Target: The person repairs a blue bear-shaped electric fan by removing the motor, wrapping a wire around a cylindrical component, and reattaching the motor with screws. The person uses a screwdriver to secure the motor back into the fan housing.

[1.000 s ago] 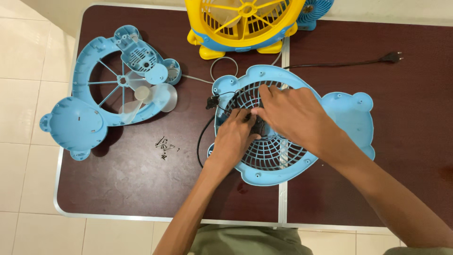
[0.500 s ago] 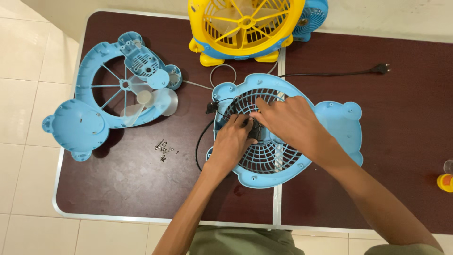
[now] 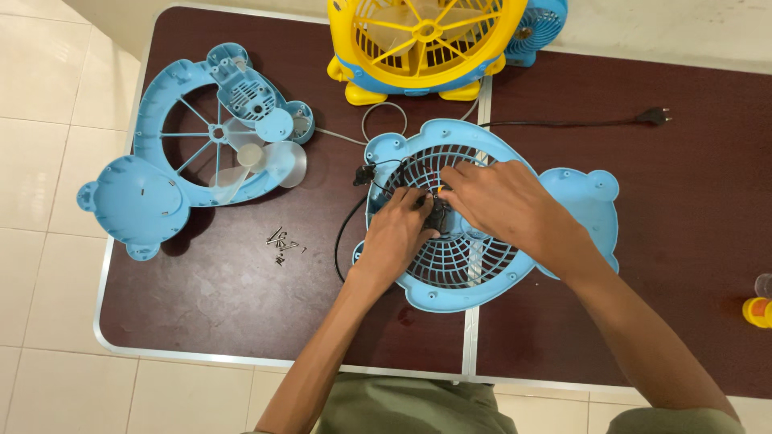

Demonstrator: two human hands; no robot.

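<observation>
Both hands work at the middle of a blue fan grille (image 3: 474,265) that lies flat on the dark brown bench (image 3: 217,305), just in front of the person. The left hand (image 3: 398,233) rests on the grille's left half with its fingers curled in toward the hub, where they pinch a small black motor part (image 3: 437,213). The right hand (image 3: 503,205) comes in from the right, palm down over the upper middle of the grille, its fingertips closed on the same black part beside a small orange bit; what exactly they clamp is hidden under the fingers. A black cord (image 3: 563,123) runs from the grille's top edge across the bench to a plug (image 3: 658,115) at the right. To the left, well apart, lies the other blue housing half (image 3: 161,173) with spokes, with a pale translucent blade (image 3: 265,161) on it. Between that half and the grille sits a small heap of screws (image 3: 281,239). At the far edge stands a yellow fan (image 3: 418,40), with a small blue fan (image 3: 543,24) just beside it. A yellow-capped thing (image 3: 758,305) shows at the right edge.
</observation>
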